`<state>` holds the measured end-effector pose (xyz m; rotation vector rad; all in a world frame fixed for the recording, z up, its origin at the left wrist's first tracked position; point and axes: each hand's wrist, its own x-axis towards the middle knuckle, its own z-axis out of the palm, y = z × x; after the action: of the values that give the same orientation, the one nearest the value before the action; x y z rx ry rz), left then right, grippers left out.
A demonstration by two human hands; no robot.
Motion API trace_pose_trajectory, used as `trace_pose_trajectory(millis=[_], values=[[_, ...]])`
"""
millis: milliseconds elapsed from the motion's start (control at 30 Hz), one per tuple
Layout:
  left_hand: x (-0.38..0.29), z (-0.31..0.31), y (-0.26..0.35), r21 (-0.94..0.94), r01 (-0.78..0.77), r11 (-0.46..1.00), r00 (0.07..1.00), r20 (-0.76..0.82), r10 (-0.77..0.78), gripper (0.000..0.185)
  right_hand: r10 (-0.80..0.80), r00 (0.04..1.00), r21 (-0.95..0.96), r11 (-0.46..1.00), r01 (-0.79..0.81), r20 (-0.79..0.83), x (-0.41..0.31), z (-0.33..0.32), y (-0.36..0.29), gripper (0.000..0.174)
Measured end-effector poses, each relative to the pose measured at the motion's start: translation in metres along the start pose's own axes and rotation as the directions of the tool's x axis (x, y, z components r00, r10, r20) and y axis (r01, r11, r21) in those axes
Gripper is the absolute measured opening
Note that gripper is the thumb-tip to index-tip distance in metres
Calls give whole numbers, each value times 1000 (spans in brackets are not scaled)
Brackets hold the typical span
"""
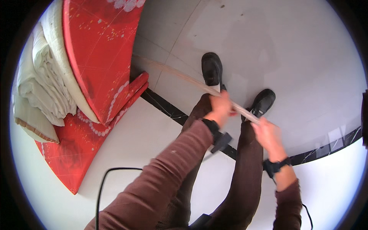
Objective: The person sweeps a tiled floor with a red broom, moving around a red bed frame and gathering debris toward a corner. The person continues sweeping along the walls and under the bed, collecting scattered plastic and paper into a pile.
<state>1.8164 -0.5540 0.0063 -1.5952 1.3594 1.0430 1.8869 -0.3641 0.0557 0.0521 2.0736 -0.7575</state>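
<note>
A long, pale wooden pole [243, 110] slants across the view in front of my legs, somewhat blurred. My left hand [221, 105] is closed around its middle stretch, above my knee. Nearer the pole's lower right end, my right hand [268, 135] is also wrapped around it. From my hands the pole runs up and left over the floor, towards the red floral padded cover [106, 54]. Its far end fades into blur beside the cover, so what it carries, if anything, cannot be seen. Both wrists wear black straps.
Folded white bedding [47, 77] is stacked between red padded layers at the left. My black shoes [212, 69] stand on pale grey tiles [302, 72]. A black baseboard [164, 105] borders the white wall [120, 146]. Several dark specks lie on the far tiles.
</note>
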Motion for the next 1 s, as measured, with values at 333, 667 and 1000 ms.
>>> trace_pose_trajectory(millis=[333,667,1000], values=[[-165,101,-67,-334,466,819,816,521,-251,31,254,966,-307,916,-258,-52,-278,-154,141,23],[-8,-34,44,-734,25,679,946,237,222,30,10,999,-181,983,-16,-34,-148,-82,145,22],[108,-173,122,-169,-605,778,790,-7,612,14,-167,968,-168,976,136,-187,-7,-60,-20,28]])
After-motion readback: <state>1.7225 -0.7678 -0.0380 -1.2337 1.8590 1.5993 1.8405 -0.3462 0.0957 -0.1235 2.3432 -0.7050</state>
